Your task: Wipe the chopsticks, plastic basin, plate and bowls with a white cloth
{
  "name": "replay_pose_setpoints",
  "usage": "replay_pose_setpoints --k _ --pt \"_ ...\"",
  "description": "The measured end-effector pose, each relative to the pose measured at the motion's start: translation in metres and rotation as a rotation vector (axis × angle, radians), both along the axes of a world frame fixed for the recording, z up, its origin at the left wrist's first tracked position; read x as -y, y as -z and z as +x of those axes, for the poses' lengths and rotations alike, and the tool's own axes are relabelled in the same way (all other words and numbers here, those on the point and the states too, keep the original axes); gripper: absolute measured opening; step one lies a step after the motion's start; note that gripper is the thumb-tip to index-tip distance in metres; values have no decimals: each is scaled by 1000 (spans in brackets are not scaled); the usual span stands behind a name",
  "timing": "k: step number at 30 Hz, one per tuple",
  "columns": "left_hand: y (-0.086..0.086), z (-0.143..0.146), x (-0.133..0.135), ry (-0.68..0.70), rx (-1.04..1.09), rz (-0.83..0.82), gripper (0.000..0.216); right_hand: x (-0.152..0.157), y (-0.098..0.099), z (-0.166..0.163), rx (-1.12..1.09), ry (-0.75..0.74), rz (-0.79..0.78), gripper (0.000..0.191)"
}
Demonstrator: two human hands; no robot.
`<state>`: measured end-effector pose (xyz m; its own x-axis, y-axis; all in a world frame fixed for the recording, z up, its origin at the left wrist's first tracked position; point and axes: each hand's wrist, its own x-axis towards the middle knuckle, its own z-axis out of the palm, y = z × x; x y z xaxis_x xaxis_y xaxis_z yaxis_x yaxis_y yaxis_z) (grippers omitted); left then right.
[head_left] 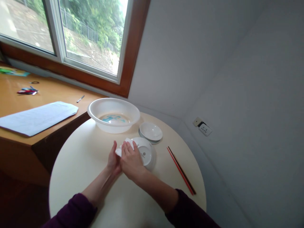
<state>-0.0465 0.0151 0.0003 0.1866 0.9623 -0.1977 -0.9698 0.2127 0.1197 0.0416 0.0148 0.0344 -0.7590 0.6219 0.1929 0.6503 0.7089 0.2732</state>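
Note:
A white plate (145, 152) is turned with its underside up, showing a small dark mark inside the foot ring. My left hand (114, 161) supports it at the left edge, thumb raised and the other fingers hidden under or behind it. Across the plate's left part lies my right hand (130, 160), pressing a crumpled white tissue (129, 141) against the surface with its fingers close together. Just beyond the plate sit small white bowls or dishes (151, 130), one stacked on another.
A wide translucent basin (114, 128) with some blue pattern inside stands at the back of the round table (71, 171). Red and dark chopsticks (181, 171) lie to the right. On the wooden desk (59, 90) are paper sheets (39, 117) and pens (28, 91).

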Motion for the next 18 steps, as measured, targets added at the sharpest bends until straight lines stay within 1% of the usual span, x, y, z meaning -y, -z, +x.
replay_pose_setpoints --k 3,6,13,18 --pt "2 -3 -1 49 -16 -13 45 7 8 10 3 -116 47 49" --pt "5 -6 -1 113 -48 27 43 13 13 17 -7 -214 81 51" --pt "3 -3 -1 117 -108 45 31 13 11 26 38 -275 89 51" --pt "11 -6 -4 197 -77 71 26 13 9 33 45 -329 78 51"
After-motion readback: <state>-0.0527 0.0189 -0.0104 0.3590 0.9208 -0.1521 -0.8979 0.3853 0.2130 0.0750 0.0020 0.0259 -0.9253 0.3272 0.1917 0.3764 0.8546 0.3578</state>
